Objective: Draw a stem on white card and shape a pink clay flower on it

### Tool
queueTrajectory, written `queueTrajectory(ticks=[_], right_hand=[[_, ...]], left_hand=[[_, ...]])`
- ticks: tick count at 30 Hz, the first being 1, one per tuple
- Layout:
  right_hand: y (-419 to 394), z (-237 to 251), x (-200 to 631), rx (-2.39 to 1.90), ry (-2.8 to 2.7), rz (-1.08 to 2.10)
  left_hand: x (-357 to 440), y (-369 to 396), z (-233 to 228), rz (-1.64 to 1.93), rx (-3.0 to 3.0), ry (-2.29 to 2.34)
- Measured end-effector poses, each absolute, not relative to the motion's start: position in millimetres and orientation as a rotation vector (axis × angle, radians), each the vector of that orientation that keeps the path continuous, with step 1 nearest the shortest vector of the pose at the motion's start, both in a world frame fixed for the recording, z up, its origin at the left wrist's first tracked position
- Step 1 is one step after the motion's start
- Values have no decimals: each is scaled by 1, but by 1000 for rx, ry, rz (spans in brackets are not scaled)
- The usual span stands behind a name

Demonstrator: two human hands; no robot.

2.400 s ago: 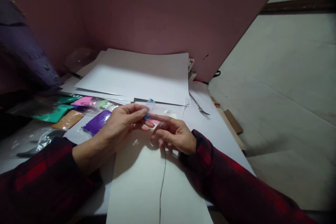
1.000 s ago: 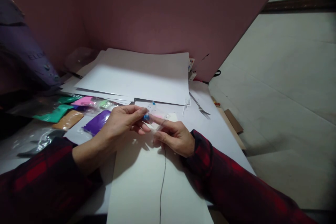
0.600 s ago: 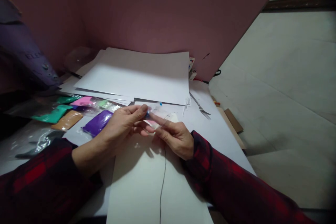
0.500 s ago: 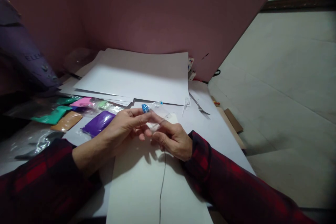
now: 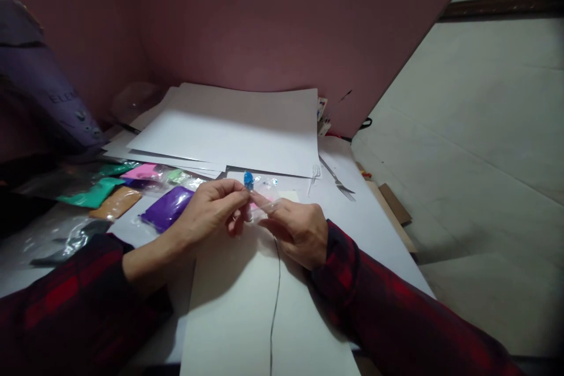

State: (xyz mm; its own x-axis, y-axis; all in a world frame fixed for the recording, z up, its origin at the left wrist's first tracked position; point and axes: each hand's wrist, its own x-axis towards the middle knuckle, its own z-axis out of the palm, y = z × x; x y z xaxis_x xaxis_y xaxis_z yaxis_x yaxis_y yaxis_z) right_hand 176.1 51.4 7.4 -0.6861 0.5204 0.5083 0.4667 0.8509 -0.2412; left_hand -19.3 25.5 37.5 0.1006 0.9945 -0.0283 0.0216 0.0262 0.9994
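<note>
Above the white sheet [image 5: 238, 299], both hands' fingers [image 5: 232, 192] pinch a small clear packet [image 5: 259, 188] holding a blue lump.

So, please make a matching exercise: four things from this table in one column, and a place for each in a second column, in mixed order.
Things:
1. blue piece
2. purple packet
3. fork
4. black cord

Places:
a. on the white sheet, running toward the camera from under the right hand
b. pinched at the fingertips of the left hand
c. on the table right of the hands, beside the paper stack
d. on the table left of the left hand

Pairs: 1-b, 2-d, 3-c, 4-a
</note>
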Motion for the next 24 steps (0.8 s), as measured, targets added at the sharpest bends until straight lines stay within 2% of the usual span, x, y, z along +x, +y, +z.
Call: queueTrajectory(ticks=[3, 6, 16, 21, 24], right_hand=[[50, 10, 176, -793, -2466, -92], [48, 11, 176, -785, -2447, -154], [52, 3, 174, -749, -2465, 113], [50, -1, 170, -856, -2481, -2], [50, -2, 169, -862, -2512, -14]], left_hand=[[-20, 26, 38, 1100, 1282, 1203], [-20, 26, 39, 1095, 1288, 1211], [-16, 25, 35, 965, 1380, 1131], [-12, 18, 29, 1177, 1851, 1350], [-9, 15, 19, 1150, 2163, 1305]])
